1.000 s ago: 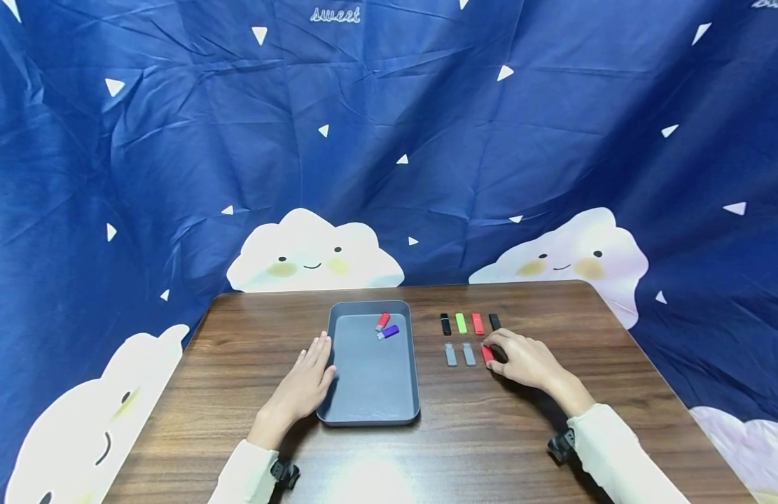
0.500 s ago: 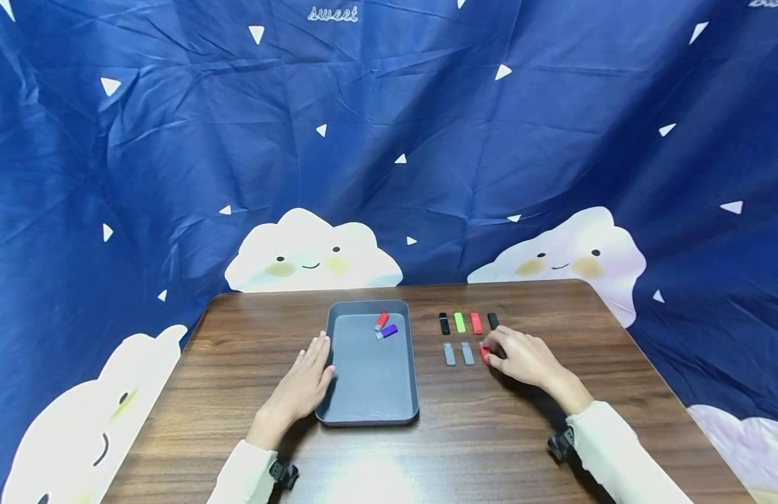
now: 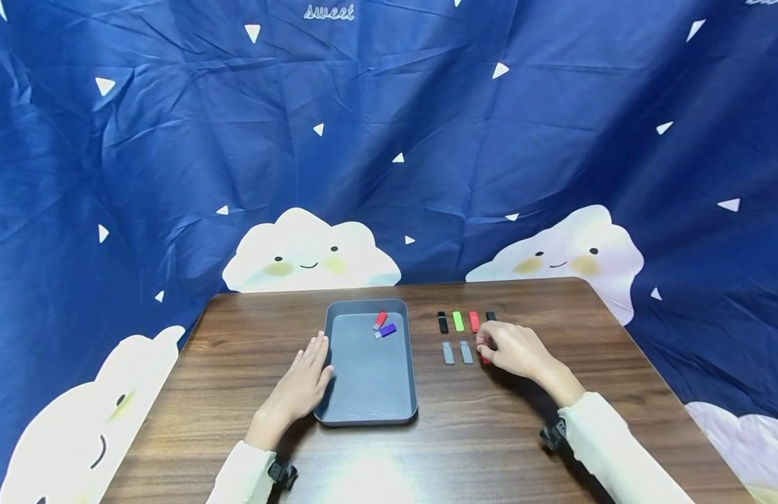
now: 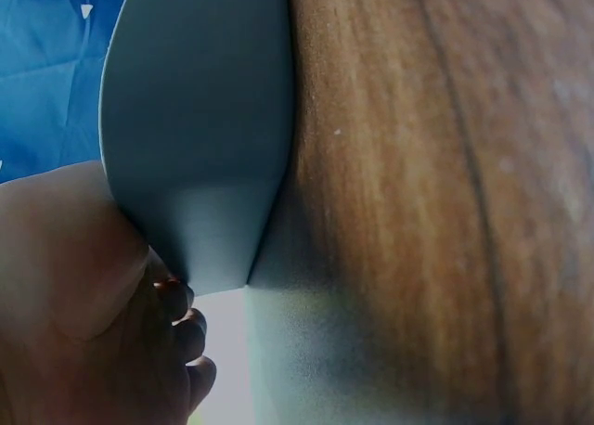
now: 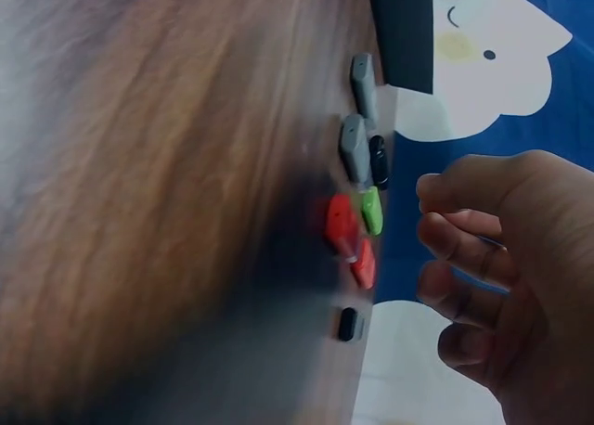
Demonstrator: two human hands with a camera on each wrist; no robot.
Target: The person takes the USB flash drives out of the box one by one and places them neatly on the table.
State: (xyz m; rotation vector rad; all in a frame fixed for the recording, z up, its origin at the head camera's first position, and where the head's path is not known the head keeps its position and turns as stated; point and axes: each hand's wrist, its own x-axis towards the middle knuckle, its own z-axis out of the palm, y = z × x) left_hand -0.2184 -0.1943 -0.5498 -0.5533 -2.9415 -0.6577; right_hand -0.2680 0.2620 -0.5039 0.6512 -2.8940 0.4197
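My left hand (image 3: 298, 381) lies with straight fingers along the left wall of a grey tray (image 3: 371, 392). In the left wrist view the palm side is by the tray's rim (image 4: 200, 119). My right hand (image 3: 519, 350) hovers over a red USB stick (image 5: 341, 223), fingers loosely bent and holding nothing. The right wrist view shows a gap between that stick and the fingertips (image 5: 432, 191). From the head view the hand mostly covers the stick. Left of it lie two grey USB sticks (image 3: 467, 353), side by side.
Behind them runs a row: a black USB stick (image 3: 442, 323), a green one (image 3: 459, 322), a red one (image 3: 473, 322) and another black one (image 3: 491, 316), partly hidden. Inside the tray lie a red stick (image 3: 380, 320) and a purple stick (image 3: 385, 331). A blue curtain (image 3: 363, 140) hangs behind the table.
My right hand has let go of the red USB stick and lifted slightly away. The stick stays on the table beside the grey ones. My left hand keeps its place at the tray.
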